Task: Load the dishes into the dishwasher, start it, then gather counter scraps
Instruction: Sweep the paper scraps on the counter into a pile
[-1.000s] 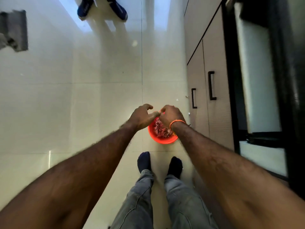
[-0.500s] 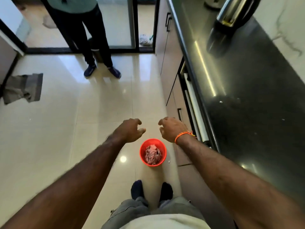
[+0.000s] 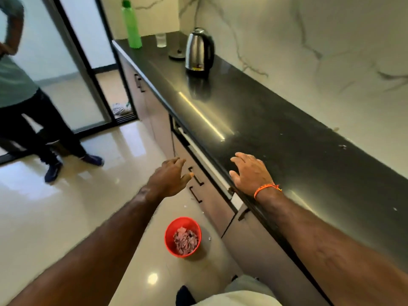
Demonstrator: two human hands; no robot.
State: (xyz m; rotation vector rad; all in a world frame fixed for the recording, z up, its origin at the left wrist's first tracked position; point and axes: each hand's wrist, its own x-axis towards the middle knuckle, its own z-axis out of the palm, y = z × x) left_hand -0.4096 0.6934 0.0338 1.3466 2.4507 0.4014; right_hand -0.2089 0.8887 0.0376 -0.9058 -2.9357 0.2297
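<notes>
Red bowl (image 3: 182, 236) of pinkish scraps (image 3: 185, 240) is sitting on the floor (image 3: 66, 217), just beside the cabinet fronts (image 3: 212, 195) below the counter's front edge. Small scrap bits are lying on the black counter (image 3: 287, 129) near its back edge. Right hand (image 3: 251, 173) is hovering over the counter's front edge, fingers spread, gripping nothing. Left hand (image 3: 170, 178) is hanging above the floor, fingers loosely extended, empty. Kettle (image 3: 199, 50), green bottle (image 3: 131, 25) and glass (image 3: 161, 39) are standing toward the counter's far end.
</notes>
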